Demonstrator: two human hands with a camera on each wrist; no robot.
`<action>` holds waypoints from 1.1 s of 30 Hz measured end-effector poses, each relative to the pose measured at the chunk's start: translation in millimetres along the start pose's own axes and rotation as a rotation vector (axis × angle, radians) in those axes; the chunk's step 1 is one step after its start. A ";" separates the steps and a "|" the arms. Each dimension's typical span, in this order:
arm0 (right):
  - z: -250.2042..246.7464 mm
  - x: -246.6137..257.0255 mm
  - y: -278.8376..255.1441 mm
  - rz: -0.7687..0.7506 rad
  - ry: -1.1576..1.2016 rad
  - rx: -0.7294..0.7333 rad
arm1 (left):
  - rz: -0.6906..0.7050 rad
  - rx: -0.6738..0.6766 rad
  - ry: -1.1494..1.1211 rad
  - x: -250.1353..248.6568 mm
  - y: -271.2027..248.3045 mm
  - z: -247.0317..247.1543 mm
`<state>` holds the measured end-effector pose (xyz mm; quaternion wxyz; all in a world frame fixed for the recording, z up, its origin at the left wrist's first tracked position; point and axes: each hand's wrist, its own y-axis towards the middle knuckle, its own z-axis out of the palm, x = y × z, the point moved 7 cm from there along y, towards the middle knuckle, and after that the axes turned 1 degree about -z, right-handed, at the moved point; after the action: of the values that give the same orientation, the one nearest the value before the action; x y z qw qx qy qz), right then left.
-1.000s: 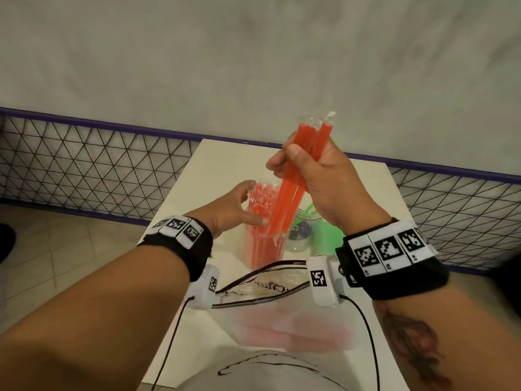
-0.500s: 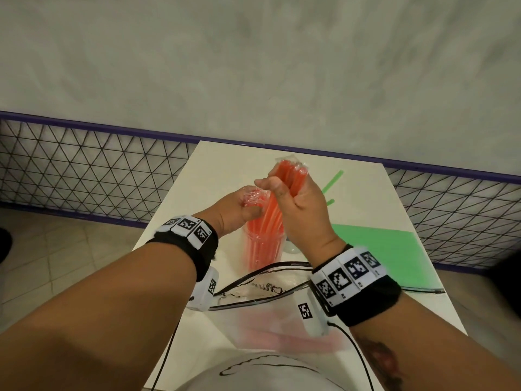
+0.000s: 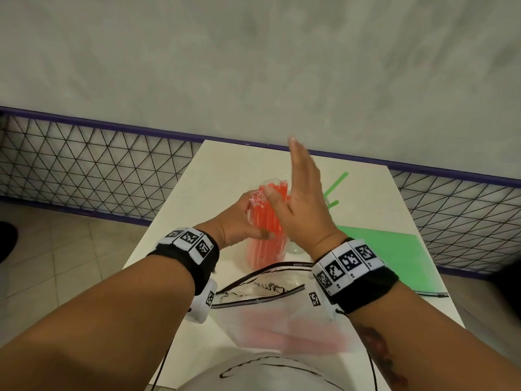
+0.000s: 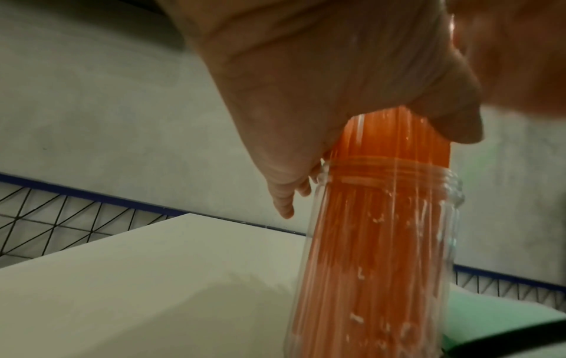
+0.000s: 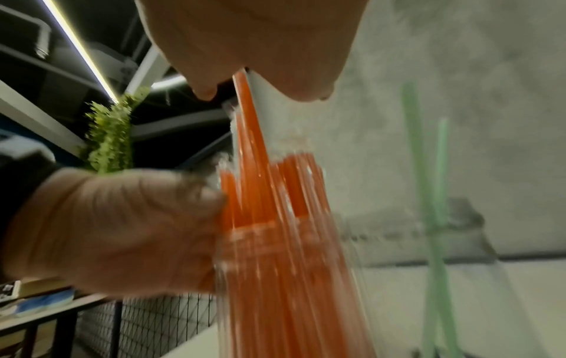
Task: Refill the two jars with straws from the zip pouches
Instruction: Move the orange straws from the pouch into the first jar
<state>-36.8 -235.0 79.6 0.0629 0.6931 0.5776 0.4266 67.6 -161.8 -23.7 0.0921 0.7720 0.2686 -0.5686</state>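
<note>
Right hand (image 3: 303, 204) now flat, fingers straight toward 12 o'clock, no longer gripping straws. Left hand (image 3: 239, 221) wrapped around orange straws (image 3: 266, 218) at jar (image 4: 383, 254) mouth, mid-desk (image 3: 234, 170). Straws upright, long axis vertical. Open desk at 11 o'clock; green pouch (image 3: 394, 258) at 3 o'clock.

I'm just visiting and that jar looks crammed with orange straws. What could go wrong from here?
The orange straws stand well above the rim of the tall clear jar, so a sideways push from the flat right hand might tip it, though the left hand steadies it. One straw sticks up above the others under the right palm and may bend if pressed.
</note>
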 end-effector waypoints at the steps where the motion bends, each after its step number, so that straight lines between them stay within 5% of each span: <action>1: -4.1 12.1 5.5 -0.101 -0.081 -0.014 | 0.001 -0.021 0.019 1.7 0.2 0.5; 3: 4.2 19.6 13.6 -0.194 -0.281 0.088 | 0.007 -0.041 0.048 5.0 1.2 3.0; 7: 45.4 -22.4 -10.9 -0.033 -0.569 0.487 | 0.068 -0.098 0.107 8.5 5.4 1.1; 12: 52.6 -31.2 -25.6 0.027 -0.554 0.588 | 0.043 -0.110 0.110 19.4 7.2 -3.9; 15: 42.1 -20.0 -24.9 -0.007 -0.564 0.453 | -0.188 -0.057 0.154 43.5 4.7 1.9; 18: 18.2 11.1 -43.1 -0.209 -0.324 0.072 | -0.418 0.092 0.535 69.4 -12.4 4.3; 19: 19.9 16.8 -53.9 -0.272 -0.248 0.050 | -0.438 0.184 0.675 75.0 -19.7 8.5; 22: 66.9 -0.4 -86.6 -0.210 -0.276 0.511 | -0.387 0.396 0.902 83.0 -38.1 29.6; 25: 101.9 -40.5 -124.3 -0.006 -0.399 0.947 | -0.304 0.440 0.856 86.0 -45.6 43.2; 29: 113.4 -50.3 -160.9 0.049 -0.355 1.202 | -0.225 0.349 0.667 65.0 -42.6 47.0; 33: 117.0 -47.8 -175.3 0.041 -0.385 1.181 | -0.180 0.236 0.537 43.3 -33.2 49.0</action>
<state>-88.6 -171.4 -120.4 -0.2364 0.6862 0.6811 -0.0965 18.8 -142.6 -75.0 -0.1232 0.8731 0.2830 -0.3775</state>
